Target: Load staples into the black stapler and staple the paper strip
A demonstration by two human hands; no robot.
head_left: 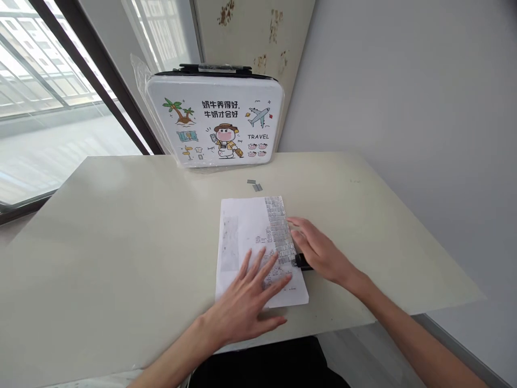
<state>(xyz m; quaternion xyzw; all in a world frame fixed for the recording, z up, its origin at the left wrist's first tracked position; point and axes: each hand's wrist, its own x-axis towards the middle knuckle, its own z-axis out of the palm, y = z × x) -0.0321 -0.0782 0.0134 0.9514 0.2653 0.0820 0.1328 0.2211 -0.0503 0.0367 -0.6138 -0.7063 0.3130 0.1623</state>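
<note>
A stack of white printed paper sheets (246, 210) lies on the table, with a band of small printed boxes down its right side. My left hand (254, 296) rests flat on the lower part of the sheets, fingers spread. At their right edge is my right hand (323, 250), its fingers stretched toward the paper's border. Beneath its palm, a black stapler (301, 262) sticks out at the sheets' edge; the hand hides most of it. Whether paper sits between its jaws cannot be made out. Beyond the stack lie a few short grey staple strips (257, 187).
A white cartoon-printed case (226, 118) in clear plastic wrap stands upright at the back of the cream table (141, 242). A grey wall (404, 108) borders the right side, and a glass door with a dark frame (100, 64) is at left.
</note>
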